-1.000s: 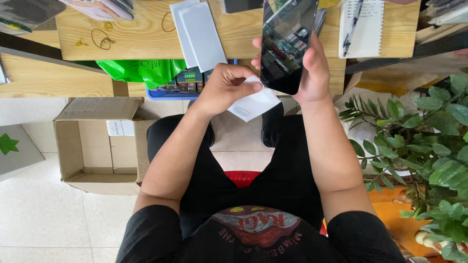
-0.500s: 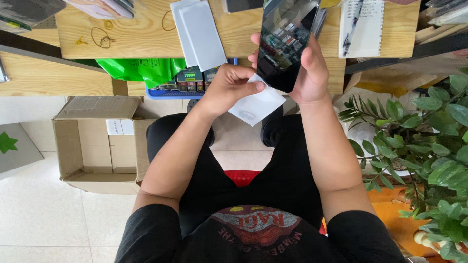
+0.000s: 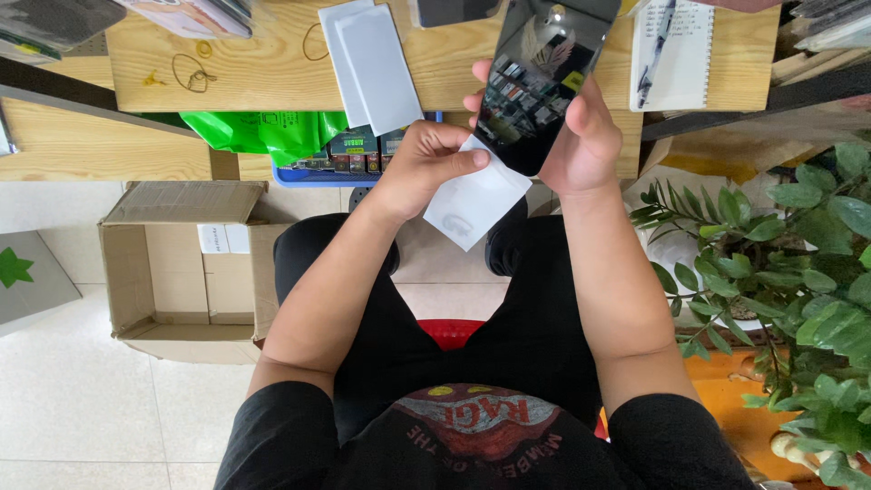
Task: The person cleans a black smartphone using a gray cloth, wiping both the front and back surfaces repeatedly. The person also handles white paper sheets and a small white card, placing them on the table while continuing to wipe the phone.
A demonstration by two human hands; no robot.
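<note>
The person's right hand grasps a black smartphone from behind, fingers wrapped around its edges, screen tilted up above the edge of the wooden desk. The left hand pinches a small white wipe packet between thumb and forefinger, pressed against the phone's lower corner, just over the person's lap.

The likely risks: the phone is held by one hand only and hangs past the desk edge, so a push from the left hand could lever it out of the grip and drop it toward the tiled floor. The packet is gripped only at its upper edge and could slip free. Pressing at a corner rather than flat on the glass could also leave smears or trap dust if a film is to go on.

By count: one phone in hand, and the edge of a second dark device at the top of the desk; one white packet; two pale rectangular film sheets overlapping on the desk; one spiral notebook with one pen lying on it; at least two rubber bands on the wood; one green plastic bag under the desk; one blue tray of small boxes; one open cardboard box on the floor; leafy potted plants on the right, whose number cannot be told.
</note>
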